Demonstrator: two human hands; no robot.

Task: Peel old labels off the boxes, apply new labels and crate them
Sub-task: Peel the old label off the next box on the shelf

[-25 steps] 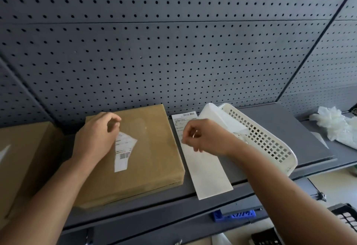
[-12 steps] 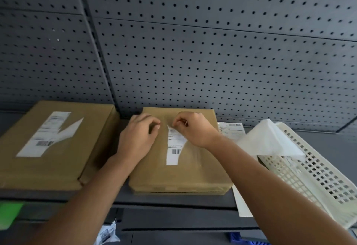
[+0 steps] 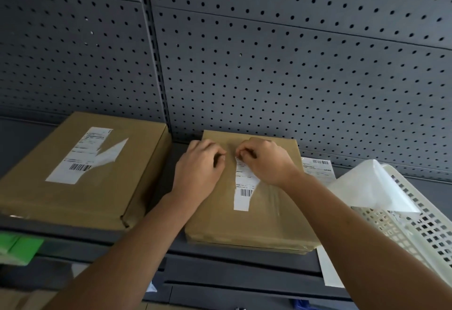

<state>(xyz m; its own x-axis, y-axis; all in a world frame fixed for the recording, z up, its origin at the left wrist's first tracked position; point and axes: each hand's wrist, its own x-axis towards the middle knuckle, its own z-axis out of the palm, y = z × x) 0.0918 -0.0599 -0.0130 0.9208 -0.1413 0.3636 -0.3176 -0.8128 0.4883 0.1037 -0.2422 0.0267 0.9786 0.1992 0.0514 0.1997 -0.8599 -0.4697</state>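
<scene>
On the grey shelf (image 3: pixel 244 258), in front of the pegboard (image 3: pixel 269 65), two flat brown boxes lay side by side. The centre box (image 3: pixel 256 221) carried one torn white label (image 3: pixel 243 187), a narrow strip with one barcode near its lower end; the printed lines above it were too small to read. The right hand (image 3: pixel 266 160) rested on the box top with fingers curled in tightly, pinching the upper end of that strip. The left hand (image 3: pixel 199 165) lay just beside it on the same box, fingers curled loosely with the tips near the strip's top; whether they gripped anything could not be told.

The left box (image 3: pixel 73 194) bore one larger label (image 3: pixel 85 155), partly torn, with one barcode and illegible text.

Right of the centre box lay one long white sheet (image 3: pixel 318 168), partly under the box edge, with a printed label and a barcode at its far end. One white perforated basket (image 3: pixel 415 231) sat at the right, a translucent plastic sheet (image 3: pixel 367 192) draped over its rim. One green object (image 3: pixel 17 248) showed at the lower left.
</scene>
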